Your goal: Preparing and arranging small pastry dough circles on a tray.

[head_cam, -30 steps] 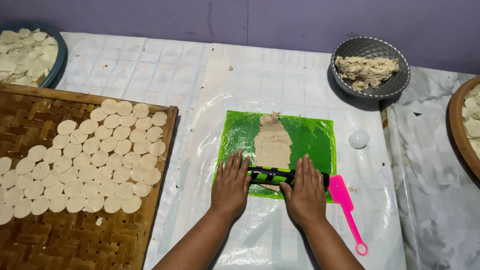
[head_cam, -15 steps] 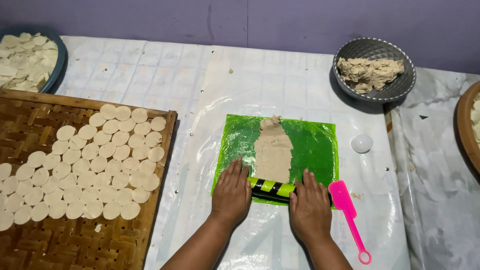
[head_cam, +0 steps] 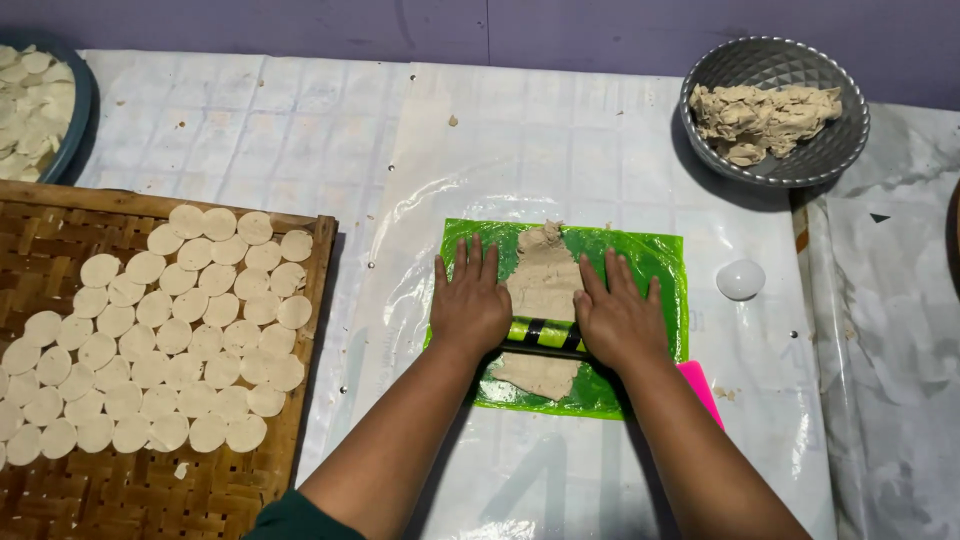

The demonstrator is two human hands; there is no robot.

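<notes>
At the far left a blue bowl (head_cam: 78, 130) holds pale dough discs, and nearer, a woven bamboo tray (head_cam: 110, 490) carries many more round discs (head_cam: 180, 330) laid in rows. The table (head_cam: 300, 120) is covered with clear plastic sheeting.

In the middle lies a green plastic sheet (head_cam: 655, 260) with a strip of beige dough (head_cam: 545, 275) running from far to near. Across the dough lies a roller (head_cam: 545, 332) with green and black bands. The left hand (head_cam: 468, 305) rests flat on its left end, fingers straight and only slightly parted, pointing away; the right hand (head_cam: 618, 318) presses the right end in the same flat way, fingers a little splayed. Neither hand grips; the palms bear down on the roller.

The dough looks soft and pliable, likely sticky and easy to tear where thin, so it seems better lifted with the sheet or a scraper than pinched. The roller looks stiff and smooth and is best driven by the palms at its ends.

Just right of the right forearm a pink tool (head_cam: 700, 385) peeks out. Further right sits a small white dome (head_cam: 740, 279), and at the far right a grey metal bowl (head_cam: 845, 140) holds lumps of raw dough (head_cam: 760, 115).
</notes>
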